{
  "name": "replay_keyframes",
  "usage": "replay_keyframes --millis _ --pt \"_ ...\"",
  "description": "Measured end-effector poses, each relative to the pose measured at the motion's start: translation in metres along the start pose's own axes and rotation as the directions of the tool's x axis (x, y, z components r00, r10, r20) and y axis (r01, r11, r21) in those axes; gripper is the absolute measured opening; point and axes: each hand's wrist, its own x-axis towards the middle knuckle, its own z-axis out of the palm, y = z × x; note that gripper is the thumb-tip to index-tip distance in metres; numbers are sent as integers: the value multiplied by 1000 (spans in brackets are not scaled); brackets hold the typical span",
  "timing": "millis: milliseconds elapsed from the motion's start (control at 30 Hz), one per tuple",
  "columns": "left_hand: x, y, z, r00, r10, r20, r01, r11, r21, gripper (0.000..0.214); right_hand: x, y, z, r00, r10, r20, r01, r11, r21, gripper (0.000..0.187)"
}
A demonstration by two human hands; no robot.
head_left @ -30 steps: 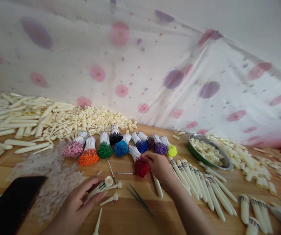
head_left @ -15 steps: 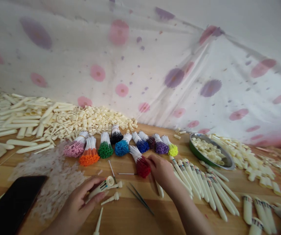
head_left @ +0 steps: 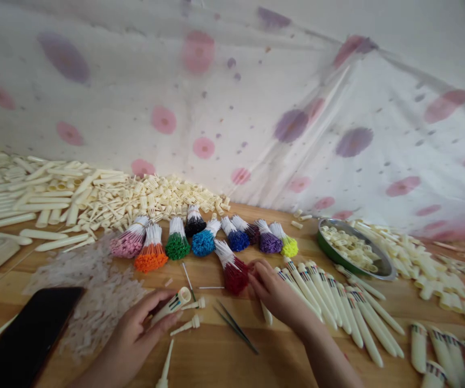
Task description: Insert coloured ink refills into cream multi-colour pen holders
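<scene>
My left hand point(head_left: 141, 328) is closed around a cream multicolour pen barrel point(head_left: 172, 303), its open end tilted up to the right and dark slots along its side. My right hand point(head_left: 271, 288) is at the right edge of the dark red refill bundle point(head_left: 234, 272), fingertips pressed together against the red tips. Whether a single refill is between those fingers is hidden. Between the hands lie black tweezers point(head_left: 236, 327), a loose refill point(head_left: 211, 288) and another loose refill point(head_left: 187, 275). Small cream pointed parts point(head_left: 186, 325) rest beside my left hand.
More refill bundles, such as the orange bundle point(head_left: 150, 253), stand in a row behind. Pens with coloured sliders point(head_left: 337, 302) fan out at right, below a green-sided metal bowl point(head_left: 323, 245) of cream parts. A phone point(head_left: 26, 334) and clear plastic bits point(head_left: 95, 307) lie left.
My right hand's fingers have drawn together at the edge of the red bundle, and the hand has turned slightly. My left hand keeps hold of the barrel. The view has shifted a little.
</scene>
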Motion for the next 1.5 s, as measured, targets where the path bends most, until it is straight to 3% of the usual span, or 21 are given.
replay_keyframes --millis 133,367,567,800,933,1000,1100,1200,1500 --pt "1 -1 1 1000 -20 2 20 1000 11 22 -6 2 0 1000 -6 -17 7 993 116 21" --pt "1 -1 1 1000 -8 -11 9 1000 28 22 -14 18 15 985 99 -142 -56 959 277 30" --pt "1 1 1 1000 -1 -22 2 999 54 22 -18 19 26 982 50 -183 20 931 364 33" --pt "1 -2 0 999 2 -33 -1 1000 25 22 -31 14 -1 967 84 -242 -37 981 192 22" --pt "2 1 1 998 30 -54 -26 997 69 22 -33 -6 -15 970 -62 -236 32 991 -131 21" --pt "3 2 2 996 60 -69 -54 995 83 21 -30 -14 -16 964 -110 -241 59 976 -210 24" --pt "3 2 2 994 94 -47 -89 992 94 20 -26 -23 -17 956 -88 -281 43 986 -163 24" --pt "2 -2 1 991 128 -34 -122 982 143 23 -26 -33 -23 970 -67 -236 64 998 -17 22" --pt "-1 -2 -3 960 242 141 -271 931 245 38 -28 -54 -29 964 -248 -92 245 968 -43 18"
